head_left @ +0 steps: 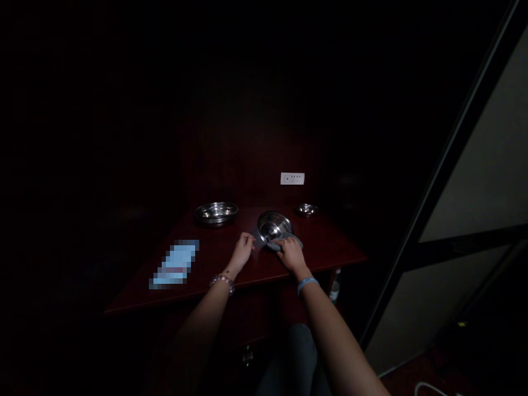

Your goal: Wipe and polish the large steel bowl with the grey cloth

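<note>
A shiny steel bowl stands tilted on the dark red table, its open side facing me. At its near right rim, my right hand is closed on a grey cloth, pressing it against the bowl. Just left of the bowl is my left hand, with its fingers curled in and nothing visible in them. A small gap seems to separate it from the bowl. The cloth and right hand hide the bowl's lower right edge.
Wide steel dishes, seemingly stacked, stand at the back left of the table. A small steel bowl is at the back right. A blurred-out light blue item lies at left. A socket panel is on the wall; a bottle stands below right.
</note>
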Tool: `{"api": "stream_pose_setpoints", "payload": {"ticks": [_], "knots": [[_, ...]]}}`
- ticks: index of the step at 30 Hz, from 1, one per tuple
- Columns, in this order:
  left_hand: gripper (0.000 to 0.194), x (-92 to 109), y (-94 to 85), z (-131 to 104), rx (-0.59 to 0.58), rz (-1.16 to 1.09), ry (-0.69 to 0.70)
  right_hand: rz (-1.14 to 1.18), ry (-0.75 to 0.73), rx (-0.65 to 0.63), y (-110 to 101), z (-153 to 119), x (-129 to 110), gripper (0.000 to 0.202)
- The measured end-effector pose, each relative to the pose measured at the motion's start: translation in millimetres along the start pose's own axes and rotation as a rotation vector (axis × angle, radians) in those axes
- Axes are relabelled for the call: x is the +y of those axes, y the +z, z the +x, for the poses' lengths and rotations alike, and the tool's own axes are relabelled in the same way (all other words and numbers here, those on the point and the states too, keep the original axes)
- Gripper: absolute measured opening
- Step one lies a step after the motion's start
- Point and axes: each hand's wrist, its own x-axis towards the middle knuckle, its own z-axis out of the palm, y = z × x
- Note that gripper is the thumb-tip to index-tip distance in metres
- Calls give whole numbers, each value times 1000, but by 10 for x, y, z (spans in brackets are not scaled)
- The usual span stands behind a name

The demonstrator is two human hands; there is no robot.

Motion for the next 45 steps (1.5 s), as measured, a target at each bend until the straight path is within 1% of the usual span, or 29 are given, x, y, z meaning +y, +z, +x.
{"api": "stream_pose_setpoints", "payload": {"ticks": [8, 22, 31, 39, 45], "knots": [[13, -46, -4, 17, 0, -22, 8, 16, -10, 7, -20, -9, -14, 40], [12, -54, -10, 18, -17, -10, 10, 5, -5, 15, -18, -8, -11, 40], [16, -82, -20, 23, -26, 7, 28, -1, 1, 10, -18, -9, -14, 39], [19, -82, -3, 30, -7, 10, 27, 6, -12, 4, 7, -1, 6, 40], [27, -106, -10, 51, -44, 14, 51, 14, -8, 5, 8, -3, 5, 41]]}}
